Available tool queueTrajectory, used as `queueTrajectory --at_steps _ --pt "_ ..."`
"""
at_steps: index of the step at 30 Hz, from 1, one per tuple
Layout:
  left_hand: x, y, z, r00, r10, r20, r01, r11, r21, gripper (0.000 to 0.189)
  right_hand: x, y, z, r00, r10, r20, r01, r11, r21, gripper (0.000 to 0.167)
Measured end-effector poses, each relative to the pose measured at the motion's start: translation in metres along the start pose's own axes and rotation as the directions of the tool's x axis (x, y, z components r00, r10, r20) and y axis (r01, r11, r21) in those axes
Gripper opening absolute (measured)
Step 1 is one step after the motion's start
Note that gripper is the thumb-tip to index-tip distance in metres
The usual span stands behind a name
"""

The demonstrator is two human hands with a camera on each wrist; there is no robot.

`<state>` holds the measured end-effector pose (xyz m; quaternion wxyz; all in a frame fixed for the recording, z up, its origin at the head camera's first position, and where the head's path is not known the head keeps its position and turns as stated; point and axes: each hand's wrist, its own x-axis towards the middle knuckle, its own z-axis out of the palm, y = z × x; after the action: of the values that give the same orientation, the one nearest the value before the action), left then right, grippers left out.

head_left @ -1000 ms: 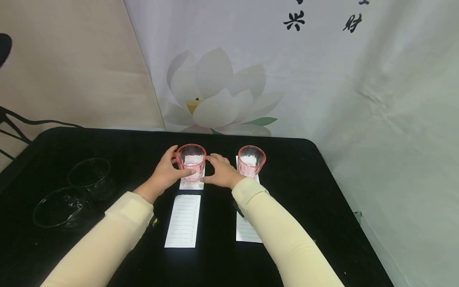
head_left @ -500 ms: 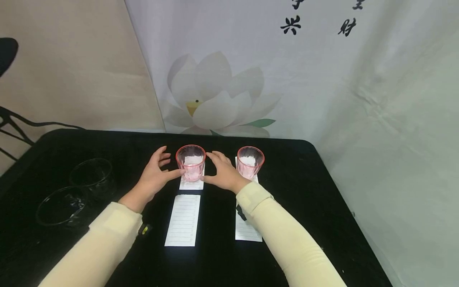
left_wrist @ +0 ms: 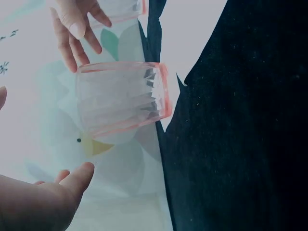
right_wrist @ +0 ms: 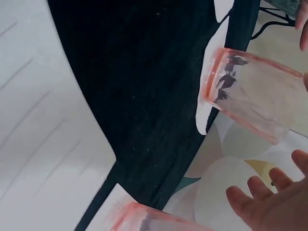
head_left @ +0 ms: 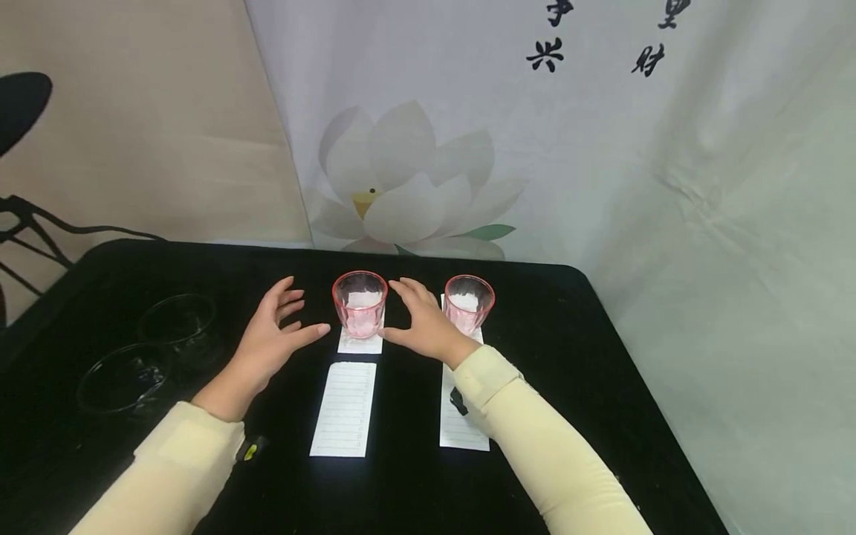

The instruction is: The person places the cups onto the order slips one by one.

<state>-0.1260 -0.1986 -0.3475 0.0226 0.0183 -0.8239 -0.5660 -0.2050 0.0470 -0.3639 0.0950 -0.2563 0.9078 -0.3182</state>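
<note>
A clear pink drinking glass with a red rim (head_left: 360, 319) stands upright on a white slip of paper (head_left: 351, 346) toward the back of the table. To its left my left hand (head_left: 262, 340) is held with fingers spread, apart from the glass. My right hand (head_left: 424, 325) lies just right of it, fingers relaxed and fingertips close to its side. In the left wrist view a gap shows between the left thumb and the glass (left_wrist: 120, 98). Behind my right hand, a matching pink glass (head_left: 468, 316) stands on another paper slip; the hand and sleeve partly cover that slip.
Two large clear glass vessels, one nearer (head_left: 110, 401) and one farther (head_left: 177, 338), stand at the left of the black table (head_left: 535, 319). A lined white paper strip (head_left: 343, 410) lies before the left glass, another (head_left: 461, 427) partly under the right arm. A printed cloth (head_left: 588, 163) hangs behind.
My left hand has let go of the left pink glass and drawn back to the left. My right hand has eased slightly away from it. The glass stays on its paper.
</note>
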Motion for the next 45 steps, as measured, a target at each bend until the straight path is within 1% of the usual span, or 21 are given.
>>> queueTrajectory --at_steps 6,12,15,20,22,26,30,37,40,45 --pt "-0.013 0.005 -0.009 0.999 0.041 -0.015 -0.041 0.999 -0.008 0.1 -0.008 -0.005 -0.004 0.999 -0.052 -0.012 0.052 0.999 -0.01 0.083" --pt "-0.025 0.008 -0.02 0.996 0.082 -0.03 -0.081 0.997 0.01 0.099 -0.019 -0.008 -0.01 0.994 -0.107 -0.03 0.106 0.993 -0.044 0.083" --pt "-0.033 0.01 -0.027 0.994 0.1 -0.052 -0.099 0.995 0.034 0.098 -0.024 -0.009 -0.013 0.99 -0.136 -0.033 0.134 0.989 -0.054 0.083" --pt "-0.042 0.009 -0.044 0.986 0.131 -0.102 -0.123 0.989 0.08 0.095 -0.029 -0.01 -0.017 0.982 -0.181 -0.056 0.177 0.981 -0.076 0.083" --pt "-0.045 0.008 -0.05 0.984 0.137 -0.118 -0.128 0.989 0.081 0.095 -0.031 -0.009 -0.017 0.98 -0.191 -0.063 0.185 0.979 -0.088 0.082" --pt "-0.047 0.006 -0.062 0.979 0.143 -0.142 -0.131 0.987 0.092 0.094 -0.034 -0.008 -0.017 0.977 -0.197 -0.076 0.189 0.977 -0.103 0.082" --pt "-0.048 0.005 -0.071 0.973 0.161 -0.167 -0.143 0.983 0.117 0.092 -0.038 -0.007 -0.016 0.972 -0.219 -0.089 0.21 0.972 -0.106 0.081" --pt "-0.057 0.004 -0.086 0.957 0.184 -0.226 -0.151 0.976 0.155 0.094 -0.05 -0.006 -0.013 0.964 -0.255 -0.073 0.249 0.965 -0.077 0.08" --pt "-0.06 0.004 -0.093 0.949 0.18 -0.26 -0.141 0.977 0.162 0.095 -0.055 -0.004 -0.013 0.967 -0.247 -0.069 0.243 0.968 -0.058 0.08" --pt "-0.064 0.002 -0.106 0.938 0.145 -0.315 -0.095 0.981 0.17 0.093 -0.062 0.0 -0.011 0.972 -0.226 -0.058 0.223 0.973 -0.054 0.079"
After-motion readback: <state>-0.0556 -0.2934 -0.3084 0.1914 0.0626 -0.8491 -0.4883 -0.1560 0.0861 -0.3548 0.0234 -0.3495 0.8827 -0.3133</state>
